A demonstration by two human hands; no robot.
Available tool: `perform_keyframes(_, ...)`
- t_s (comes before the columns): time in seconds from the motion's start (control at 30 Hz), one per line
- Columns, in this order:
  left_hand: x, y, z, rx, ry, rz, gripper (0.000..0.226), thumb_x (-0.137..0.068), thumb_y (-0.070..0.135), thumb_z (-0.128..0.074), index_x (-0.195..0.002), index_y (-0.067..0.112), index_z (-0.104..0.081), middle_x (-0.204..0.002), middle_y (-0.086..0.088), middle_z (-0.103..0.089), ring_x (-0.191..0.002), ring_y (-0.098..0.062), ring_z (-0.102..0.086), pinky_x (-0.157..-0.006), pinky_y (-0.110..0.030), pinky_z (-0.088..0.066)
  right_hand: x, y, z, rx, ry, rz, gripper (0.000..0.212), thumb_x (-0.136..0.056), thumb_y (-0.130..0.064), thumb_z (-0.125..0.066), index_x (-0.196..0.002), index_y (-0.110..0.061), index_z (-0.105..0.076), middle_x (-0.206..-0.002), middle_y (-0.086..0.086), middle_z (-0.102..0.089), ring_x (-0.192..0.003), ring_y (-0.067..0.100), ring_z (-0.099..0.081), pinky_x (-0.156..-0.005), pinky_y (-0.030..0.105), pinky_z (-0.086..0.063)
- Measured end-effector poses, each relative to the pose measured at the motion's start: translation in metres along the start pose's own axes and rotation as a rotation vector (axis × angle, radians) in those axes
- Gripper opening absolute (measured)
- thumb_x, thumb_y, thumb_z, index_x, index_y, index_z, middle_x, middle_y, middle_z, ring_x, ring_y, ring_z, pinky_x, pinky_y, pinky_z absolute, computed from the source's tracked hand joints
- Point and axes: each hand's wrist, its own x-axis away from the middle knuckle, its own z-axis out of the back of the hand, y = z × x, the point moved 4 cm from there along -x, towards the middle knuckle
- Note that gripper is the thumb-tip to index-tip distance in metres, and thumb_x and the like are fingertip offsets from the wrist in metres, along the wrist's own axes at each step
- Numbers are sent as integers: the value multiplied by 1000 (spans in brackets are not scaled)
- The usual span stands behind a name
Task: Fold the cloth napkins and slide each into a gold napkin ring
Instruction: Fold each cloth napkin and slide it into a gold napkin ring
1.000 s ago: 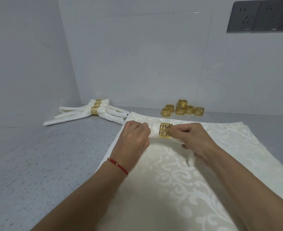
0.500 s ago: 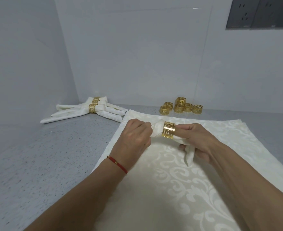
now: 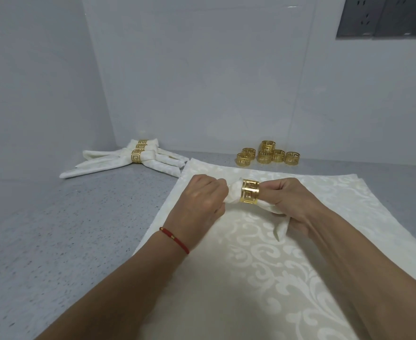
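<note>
A rolled cream napkin (image 3: 233, 196) is held in the air between the two hands, just above a stack of flat napkins (image 3: 263, 278) that is spread on the grey speckled counter (image 3: 55, 241). A gold napkin ring (image 3: 250, 191) is already placed around the roll, near its middle.

The left hand (image 3: 202, 200) is closed into a fist on the left end of the roll, so this end is hidden inside the fingers, and only a short part of cloth is seen between the fist and the ring. A red cord bracelet (image 3: 175, 239) is worn on the left wrist. The right hand (image 3: 290, 202) is closed around the roll on the right side of the ring, with the thumb and the fingertips touching the ring's right edge. Below the right hand the free tail of the napkin is seen hanging down, and its pointed tip almost reaches the stack.

The ring is thus located between the two grips, closer to the right one.

At the back of the counter, near the wall, a group of loose gold rings (image 3: 268, 154) is seen, one of them resting on others. To the left, in the corner, finished napkins (image 3: 128, 160) with rings are laid in a pile.
</note>
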Motion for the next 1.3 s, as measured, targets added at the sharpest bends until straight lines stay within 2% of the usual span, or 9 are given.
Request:
perform_keyframes(0.13,0,-9,-7,75,-197,228,45,-65,4,-67,-106,15,-55,-94,3,-56,-78,-18,-53,-75,-39,-47,-2,-2,-5,-26,97,96,13,-78,-21,-86,-81,-9,-82,-73,5,-53,-65,22,-38,-51,24,-31)
perform_keyframes(0.2,3,-4,-9,73,-305,201,68,-76,28,-66,-138,22,-41,-125,6,-53,-107,-15,-56,-90,-38,-44,0,-5,-9,25,109,136,9,-80,-16,-82,-72,-12,-80,-67,0,-58,-56,12,-46,-48,25,-39)
perform_keyframes(0.27,2,2,-8,54,-337,168,71,-86,50,-57,-149,24,-34,-138,11,-47,-122,-11,-48,-100,-38,-37,2,-9,-16,93,87,180,12,-82,-11,-77,-71,-12,-79,-72,2,-69,-63,12,-60,-60,41,-53)
perform_keyframes(0.47,0,-2,-11,211,-290,199,48,-92,50,-53,-130,23,-56,-119,10,-60,-112,-15,-52,-96,-38,-37,5,-13,-23,148,73,231,11,-81,-12,-75,-73,-17,-80,-88,6,-77,-89,31,-73,-77,65,-58)
perform_keyframes(0.53,0,-6,-10,225,-248,223,42,-90,50,-58,-124,25,-57,-113,12,-60,-106,-15,-54,-93,-39,-39,5,-13,-23,108,69,229,5,-82,-16,-80,-77,-17,-82,-90,6,-78,-90,30,-73,-79,60,-59)
perform_keyframes(0.67,1,-13,-10,244,-221,314,43,-89,54,-60,-124,29,-55,-111,16,-58,-101,-13,-55,-87,-41,-44,9,-17,-26,0,63,211,11,-81,-22,-86,-85,-12,-83,-90,6,-79,-81,11,-71,-75,27,-49)
perform_keyframes(0.83,0,-13,-8,348,-197,439,42,-84,56,-60,-121,36,-53,-114,20,-57,-107,-10,-55,-91,-44,-44,13,-20,-27,-73,90,184,16,-77,-25,-88,-85,-13,-83,-86,6,-78,-74,9,-67,-60,17,-47)
perform_keyframes(0.97,1,-16,-7,411,-170,552,44,-77,54,-67,-116,40,-51,-114,22,-57,-108,-11,-54,-93,-46,-45,14,-18,-25,-104,113,128,20,-76,-31,-89,-87,-15,-84,-93,5,-79,-86,20,-72,-64,38,-50)
perform_keyframes(1.3,3,-27,-6,582,-164,724,41,-74,49,-74,-109,46,-54,-114,25,-60,-119,-15,-50,-100,-45,-42,12,-21,-30,-132,141,127,17,-77,-28,-87,-90,-16,-84,-96,3,-80,-88,19,-74,-78,41,-56)
